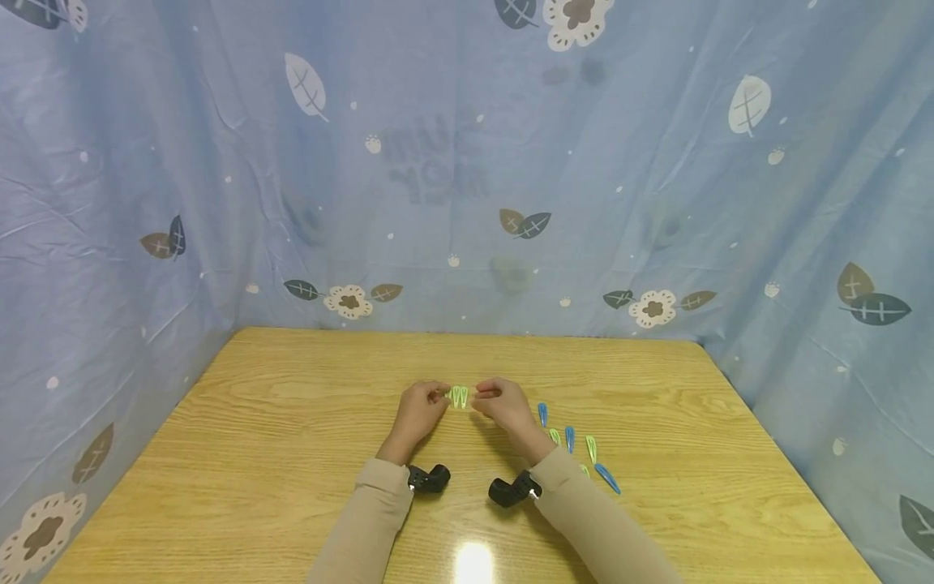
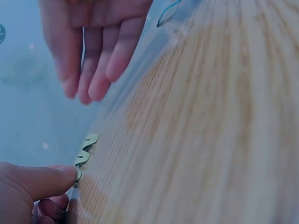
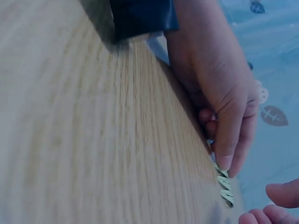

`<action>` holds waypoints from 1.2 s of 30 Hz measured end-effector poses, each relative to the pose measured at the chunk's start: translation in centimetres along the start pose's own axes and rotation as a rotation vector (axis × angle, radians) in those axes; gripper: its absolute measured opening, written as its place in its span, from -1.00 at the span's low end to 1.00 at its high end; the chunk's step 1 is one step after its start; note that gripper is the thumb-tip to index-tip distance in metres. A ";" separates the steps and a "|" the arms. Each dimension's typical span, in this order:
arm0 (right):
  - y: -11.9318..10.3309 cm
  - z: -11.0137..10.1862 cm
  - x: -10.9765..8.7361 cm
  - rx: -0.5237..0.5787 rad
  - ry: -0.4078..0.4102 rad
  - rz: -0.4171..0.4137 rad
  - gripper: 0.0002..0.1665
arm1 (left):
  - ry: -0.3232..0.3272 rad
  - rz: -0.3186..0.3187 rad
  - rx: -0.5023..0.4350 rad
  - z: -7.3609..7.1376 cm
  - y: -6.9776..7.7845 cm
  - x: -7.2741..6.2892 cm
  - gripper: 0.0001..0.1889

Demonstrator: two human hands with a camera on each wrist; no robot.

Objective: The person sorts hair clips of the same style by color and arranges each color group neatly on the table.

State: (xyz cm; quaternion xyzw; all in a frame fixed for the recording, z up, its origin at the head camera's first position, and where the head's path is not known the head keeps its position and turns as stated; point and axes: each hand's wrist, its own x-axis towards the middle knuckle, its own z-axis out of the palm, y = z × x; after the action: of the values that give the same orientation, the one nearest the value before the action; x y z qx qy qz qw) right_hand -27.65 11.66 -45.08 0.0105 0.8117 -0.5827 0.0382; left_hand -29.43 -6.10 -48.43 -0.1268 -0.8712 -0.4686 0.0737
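Several light green snap hair clips (image 1: 460, 397) stand side by side in a short row on the wooden table, between the two hands. The left hand (image 1: 417, 412) pinches the leftmost clip between thumb and fingertips; in the left wrist view that clip (image 2: 78, 177) is partly covered by the thumb. Just right of the row, the right hand (image 1: 506, 408) hovers apart from the clips. Its fingers (image 2: 97, 81) look straight and hold nothing in the left wrist view. The right wrist view has the row of clips (image 3: 225, 190) beneath the left thumb.
Right of the right forearm lie scattered blue hair clips (image 1: 570, 439) and green hair clips (image 1: 591, 448), some partly hidden by the sleeve. Each wrist carries a black camera (image 1: 514, 490). A blue patterned curtain (image 1: 467, 203) surrounds the table's (image 1: 292, 422) back and sides.
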 end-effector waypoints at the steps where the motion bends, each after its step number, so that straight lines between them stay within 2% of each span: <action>1: 0.0 -0.2 -0.2 0.003 -0.005 -0.004 -0.64 | 0.003 0.000 0.001 0.0 0.0 0.0 -0.79; 9: -0.3 -1.7 -2.3 0.025 -0.055 -0.099 -0.59 | 0.018 0.001 0.005 0.0 -0.1 -0.1 -0.79; 17: 0.0 -4.6 -4.5 0.044 -0.090 -0.111 -0.55 | 0.011 0.014 0.002 0.3 -0.4 -0.1 -0.79; 28: 1.8 -9.5 -6.6 0.033 -0.058 -0.133 -0.53 | 0.021 0.014 0.010 0.3 -0.4 -0.1 -0.79; 36: 3.0 -12.3 -7.7 -0.008 -0.006 -0.080 -0.49 | 0.020 0.020 0.003 0.3 -0.4 -0.1 -0.80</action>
State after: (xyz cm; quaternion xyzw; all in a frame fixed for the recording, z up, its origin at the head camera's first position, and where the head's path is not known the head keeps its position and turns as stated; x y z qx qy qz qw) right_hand -20.43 24.48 -43.44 -0.0240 0.8137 -0.5805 0.0174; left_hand -29.44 -6.02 -48.92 -0.1309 -0.8697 -0.4677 0.0874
